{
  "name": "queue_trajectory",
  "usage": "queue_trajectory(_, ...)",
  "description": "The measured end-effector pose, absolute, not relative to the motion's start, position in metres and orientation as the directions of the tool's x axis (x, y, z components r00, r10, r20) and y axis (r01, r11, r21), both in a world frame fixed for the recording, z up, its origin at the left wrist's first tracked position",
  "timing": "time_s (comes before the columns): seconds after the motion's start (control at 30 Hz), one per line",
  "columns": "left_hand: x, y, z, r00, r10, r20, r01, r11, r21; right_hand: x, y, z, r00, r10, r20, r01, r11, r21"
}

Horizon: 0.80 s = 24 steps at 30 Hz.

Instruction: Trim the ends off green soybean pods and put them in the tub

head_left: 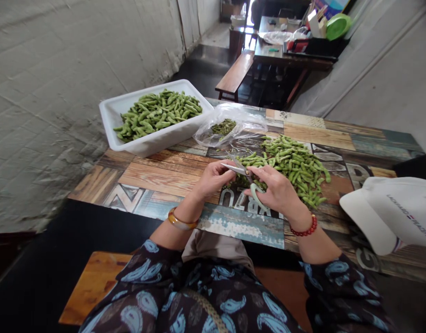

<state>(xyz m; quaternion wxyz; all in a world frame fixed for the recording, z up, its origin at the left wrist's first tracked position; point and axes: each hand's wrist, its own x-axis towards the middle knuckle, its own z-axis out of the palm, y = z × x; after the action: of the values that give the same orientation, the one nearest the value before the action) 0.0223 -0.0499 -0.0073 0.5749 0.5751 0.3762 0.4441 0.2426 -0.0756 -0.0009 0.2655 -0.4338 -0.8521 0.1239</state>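
Note:
My right hand [277,187] grips a pair of scissors [256,192] with pale green handles, its blades apart and pointing left. Close to the blades, my left hand [216,178] is closed in a pinch; what sits between its fingertips is too small or hidden to make out. Just beyond my hands lies a loose heap of green edamame pods [292,162] on the table. At the back left, a white plastic tub [160,138] holds many more pods. A clear plastic bag [246,115] with small green trimmings in it rests between tub and heap.
The patchwork wood-print table [164,175] stretches across in front of me. A white cap [390,212] lies at its right side. Farther back stand a wooden bench [235,74] and another table [275,55] with clutter. A pale wall [60,92] runs along the left.

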Motion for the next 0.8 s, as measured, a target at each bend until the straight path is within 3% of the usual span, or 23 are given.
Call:
queue_trajectory(0.47, 0.022, -0.049, -0.005, 0.279, 0.951, 0.135, -0.017, -0.136, 0.991, 0.249, -0.074, -0.002, -0.48, 0.816, 0.322, 0.667, 0.578, -0.471)
queue_trajectory(0.63, 0.022, -0.049, -0.006, 0.28, 0.957, 0.075, -0.046, -0.065, 0.997, 0.251, -0.073, 0.0, -0.462, 0.828, 0.317, 0.675, 0.561, -0.479)
queue_trajectory(0.8, 0.024, -0.047, -0.008, 0.297, 0.955, 0.013, -0.152, 0.034, 0.988, 0.258, -0.066, 0.0, -0.302, 0.847, 0.438, 0.719, 0.504, -0.479)
